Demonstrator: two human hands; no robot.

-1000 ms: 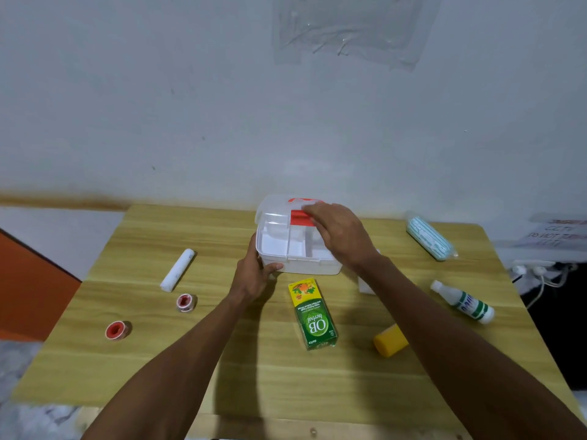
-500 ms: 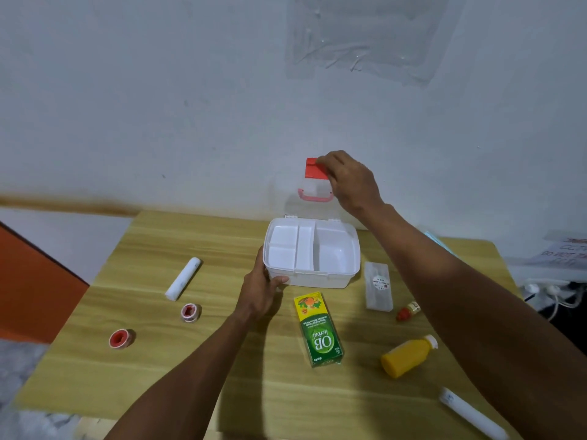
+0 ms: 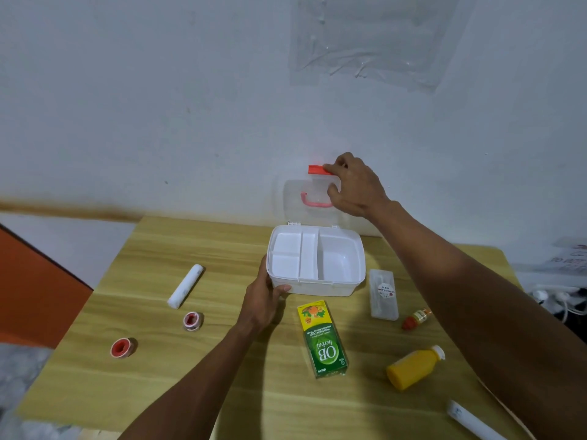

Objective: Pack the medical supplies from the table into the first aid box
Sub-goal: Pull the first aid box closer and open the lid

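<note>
The white first aid box (image 3: 317, 287) stands open at the back middle of the wooden table (image 3: 165, 385), its divided compartments holding nothing. Its clear lid (image 3: 295, 201) is upright against the wall, with a red latch (image 3: 316, 169) on top and a pink handle (image 3: 314, 203). My right hand (image 3: 355, 185) grips the lid's top edge by the latch. My left hand (image 3: 263, 300) holds the box's front left corner. A green OB herbal carton (image 3: 324, 341) lies in front of the box.
Left of the box lie a white bandage roll (image 3: 185, 285) and two red-cored tape rolls (image 3: 192, 321) (image 3: 122, 347). To the right are a clear packet (image 3: 383, 293), a small red-capped bottle (image 3: 416, 318), a yellow bottle (image 3: 413, 366) and a white tube (image 3: 470, 423). Cables (image 3: 559, 300) hang beyond the right edge.
My right hand swung the lid up from shut to fully upright against the wall. The left hand kept holding the box's corner. The camera view shifted, showing more items at the right.
</note>
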